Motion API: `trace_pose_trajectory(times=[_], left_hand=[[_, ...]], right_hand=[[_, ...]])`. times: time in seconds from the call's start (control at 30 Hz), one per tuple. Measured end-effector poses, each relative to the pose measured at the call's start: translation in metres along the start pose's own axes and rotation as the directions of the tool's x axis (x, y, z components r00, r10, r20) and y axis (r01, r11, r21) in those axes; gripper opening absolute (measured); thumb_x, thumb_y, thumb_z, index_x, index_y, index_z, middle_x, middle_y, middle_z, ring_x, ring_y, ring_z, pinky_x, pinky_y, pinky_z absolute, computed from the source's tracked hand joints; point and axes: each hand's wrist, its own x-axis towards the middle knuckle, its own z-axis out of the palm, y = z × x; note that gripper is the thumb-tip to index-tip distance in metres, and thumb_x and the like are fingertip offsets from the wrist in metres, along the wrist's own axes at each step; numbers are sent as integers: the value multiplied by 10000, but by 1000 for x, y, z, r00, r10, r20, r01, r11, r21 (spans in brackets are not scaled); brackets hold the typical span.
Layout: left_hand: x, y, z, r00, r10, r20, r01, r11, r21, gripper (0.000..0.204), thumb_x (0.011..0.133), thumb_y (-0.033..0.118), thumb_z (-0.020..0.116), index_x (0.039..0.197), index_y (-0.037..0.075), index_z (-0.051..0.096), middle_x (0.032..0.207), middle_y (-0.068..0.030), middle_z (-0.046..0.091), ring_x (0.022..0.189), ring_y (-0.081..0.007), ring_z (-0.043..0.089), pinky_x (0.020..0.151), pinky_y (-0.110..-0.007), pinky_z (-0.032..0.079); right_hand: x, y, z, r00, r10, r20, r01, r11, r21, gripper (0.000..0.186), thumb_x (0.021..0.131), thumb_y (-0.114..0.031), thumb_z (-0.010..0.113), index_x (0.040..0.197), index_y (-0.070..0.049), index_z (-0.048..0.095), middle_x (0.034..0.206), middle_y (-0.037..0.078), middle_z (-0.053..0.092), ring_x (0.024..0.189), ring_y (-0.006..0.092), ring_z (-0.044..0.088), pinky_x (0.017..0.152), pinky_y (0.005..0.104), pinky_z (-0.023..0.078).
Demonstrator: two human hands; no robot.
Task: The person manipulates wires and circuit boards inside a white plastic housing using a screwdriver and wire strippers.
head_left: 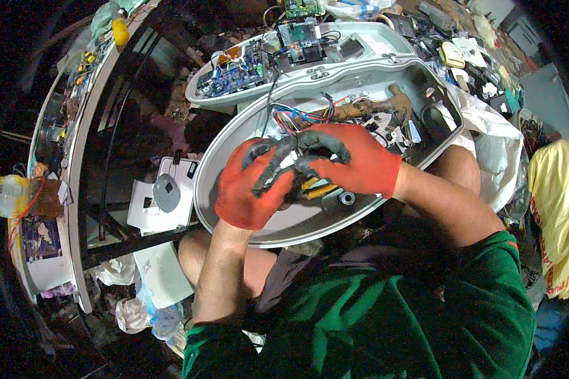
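Seen from the head camera, a person in a green top (360, 316) works over an open grey plastic casing (224, 218), the gloved hands meeting above its lower shell. The left hand (254, 186) closes its dark-coated fingers narrowly on a small white piece (289, 159), partly covered by the glove, so its exact kind is hard to make out. The right hand (351, 158) bends in beside it, thumb at the piece; whether its fingers also grip cannot be told. A bundle of coloured wires (306, 115) rises just beyond the gloves, its near ends hidden behind them.

In the shell, a hammer (397, 104) lies along the far wall, its handle partly screened by wires, near a jumble of metal parts (389, 132). A yellow-handled tool (319, 189) shows only in part below the right hand, beside a metal ring (346, 198). The hinged other half (205, 96) carries a blue circuit board (237, 76). At left, a cluttered counter (82, 189) fades into the dark rim; at right stands a yellow sack (553, 211), its lower end indistinct.
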Motion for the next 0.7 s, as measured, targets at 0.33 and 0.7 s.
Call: trace_pose_trajectory(times=[0.33, 0.7], left_hand=[[-1, 3, -6, 996, 0, -94, -4, 999, -40, 463, 673, 123, 793, 1103, 34, 647, 1049, -167, 660, 991, -374, 625, 873, -426, 511], [2, 10, -4, 996, 17, -83, -20, 999, -44, 421, 666, 112, 782, 1062, 26, 667, 1042, -168, 663, 1008, -382, 615, 895, -440, 501]], right_hand=[[1, -8, 4, 995, 102, -15, -97, 971, 221, 334, 850, -163, 681, 1148, -33, 609, 981, 108, 693, 891, 140, 640, 829, 322, 523], [0, -9, -1, 999, 19, 47, -20, 999, 26, 338, 831, -99, 638, 1150, 8, 605, 1005, 135, 658, 901, 173, 631, 799, 316, 511]])
